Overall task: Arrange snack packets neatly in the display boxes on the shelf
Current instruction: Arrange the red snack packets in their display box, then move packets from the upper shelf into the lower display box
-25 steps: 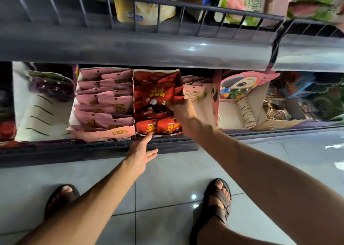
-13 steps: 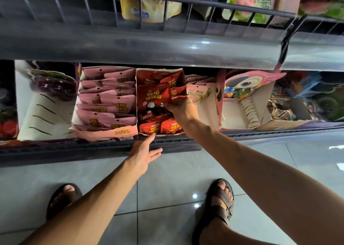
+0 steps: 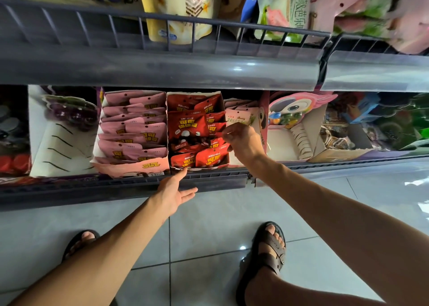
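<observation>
A red display box (image 3: 172, 166) on the lower shelf holds several red snack packets (image 3: 186, 129), some leaning unevenly. My right hand (image 3: 242, 140) reaches into the box's right side, fingers pinched on the edge of a red packet. My left hand (image 3: 173, 193) is open in front of the shelf lip, one fingertip touching the box's front bottom edge. To the left, a pink display box (image 3: 134, 167) holds rows of pink packets (image 3: 134, 129). Just right of the red box stand pale pink packets (image 3: 239, 117), partly hidden by my right hand.
The grey upper shelf rail (image 3: 162, 71) overhangs the boxes, with large bags (image 3: 181, 10) above it. A white grape box (image 3: 60, 131) stands at left and a pink cartoon-bird box (image 3: 299, 110) at right. My sandalled feet (image 3: 269, 247) are on grey floor tiles.
My right hand has slid a little to the right along the red packets, still pinching one. My left hand stays at the box's front edge.
</observation>
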Demonstrator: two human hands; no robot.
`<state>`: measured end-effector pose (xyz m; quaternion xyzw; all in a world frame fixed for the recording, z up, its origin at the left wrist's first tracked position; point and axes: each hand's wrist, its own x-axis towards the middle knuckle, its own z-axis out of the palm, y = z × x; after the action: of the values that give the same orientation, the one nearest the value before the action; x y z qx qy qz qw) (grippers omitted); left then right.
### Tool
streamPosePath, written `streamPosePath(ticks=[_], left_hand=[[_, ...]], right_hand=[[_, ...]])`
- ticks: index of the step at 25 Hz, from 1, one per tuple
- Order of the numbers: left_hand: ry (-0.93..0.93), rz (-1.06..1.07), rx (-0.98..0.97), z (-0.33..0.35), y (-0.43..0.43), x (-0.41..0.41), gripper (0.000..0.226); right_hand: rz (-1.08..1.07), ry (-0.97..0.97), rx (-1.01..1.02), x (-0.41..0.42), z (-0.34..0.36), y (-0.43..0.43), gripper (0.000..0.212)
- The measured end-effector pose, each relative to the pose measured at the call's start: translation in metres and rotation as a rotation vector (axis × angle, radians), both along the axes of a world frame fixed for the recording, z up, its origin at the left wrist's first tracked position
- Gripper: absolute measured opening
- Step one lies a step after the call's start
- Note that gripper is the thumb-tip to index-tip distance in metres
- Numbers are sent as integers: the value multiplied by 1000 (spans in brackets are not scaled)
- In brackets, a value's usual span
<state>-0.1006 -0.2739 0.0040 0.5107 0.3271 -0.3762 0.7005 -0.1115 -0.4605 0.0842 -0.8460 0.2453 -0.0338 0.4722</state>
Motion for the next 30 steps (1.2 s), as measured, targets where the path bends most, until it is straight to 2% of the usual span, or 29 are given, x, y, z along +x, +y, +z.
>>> streamPosePath(ticks=[4,8,13,16,19,21,23,27,30], left_hand=[[-15,-72,50,34,1,-14,66],[-126,-229,22,82,3,-28,42],[-345,-201,-33,167,4,-35,31],[-454,-190,-78,217,-2,-35,36],[-460,-144,-94,250,-8,-29,64],[-430,-99,-82,262,-12,-19,87],[-395,-63,-74,266,-16,-6,98],[-372,-3,-50,255,-27,11,82],[-423,20,2,237,-34,15,69]], right_hand=[[39,8,51,-21,31,-7,19],[98,-20,-22,-50,67,-14,10],[109,-71,-180,-82,121,-23,8],[135,-140,-261,-91,157,-23,10],[69,-227,-350,-90,190,-28,3],[-15,-301,-438,-78,212,-38,16],[-80,-336,-534,-56,231,-48,33],[-160,-164,-654,-10,240,-60,60],[-261,-93,-676,8,233,-65,67]])
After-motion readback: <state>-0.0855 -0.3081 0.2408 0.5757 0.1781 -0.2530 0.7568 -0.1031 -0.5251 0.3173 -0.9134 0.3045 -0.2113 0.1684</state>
